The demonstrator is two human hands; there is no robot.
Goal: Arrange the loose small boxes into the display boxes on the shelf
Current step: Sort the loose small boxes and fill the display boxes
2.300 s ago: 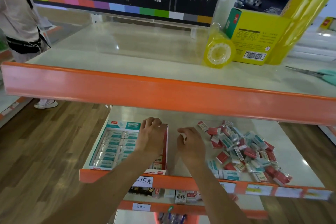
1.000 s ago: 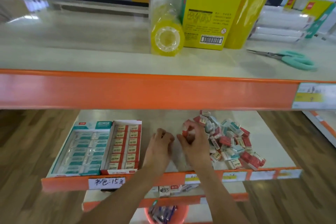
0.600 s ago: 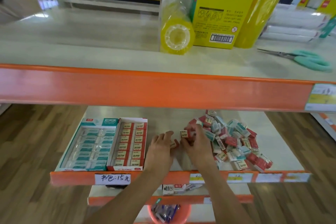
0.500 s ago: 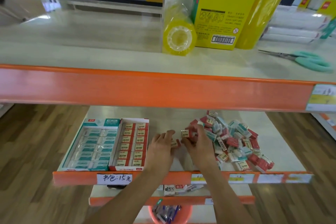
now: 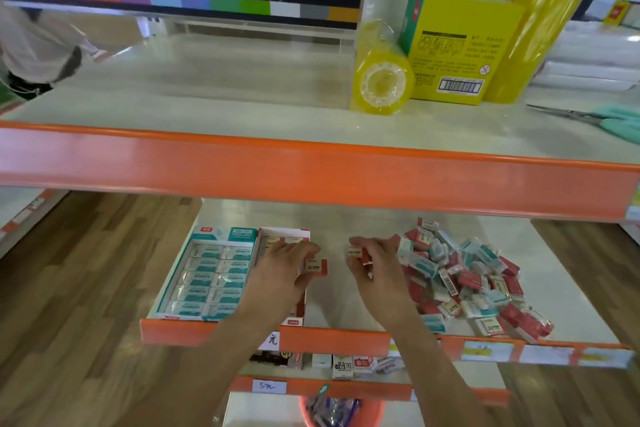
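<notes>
Shelf [image 5: 332, 218]: red small box [image 5: 316, 267] crosswise, level

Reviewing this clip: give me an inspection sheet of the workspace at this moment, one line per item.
Surface: middle shelf, pale top, orange front lip with price tags.
Job's things: teal display box looks full; red display box beside it, mostly hidden by the left hand; pile of loose small boxes, red and teal mixed, at the right.
Clutter: on the upper shelf, tape roll, yellow carton, yellow film roll, scissors.
Grippers: left hand pinches a small red box; right hand pinches another.
Cables: nothing seen.
Surroundings: wooden floor, another person at far left, stocked lower shelf, orange bucket below.
</notes>
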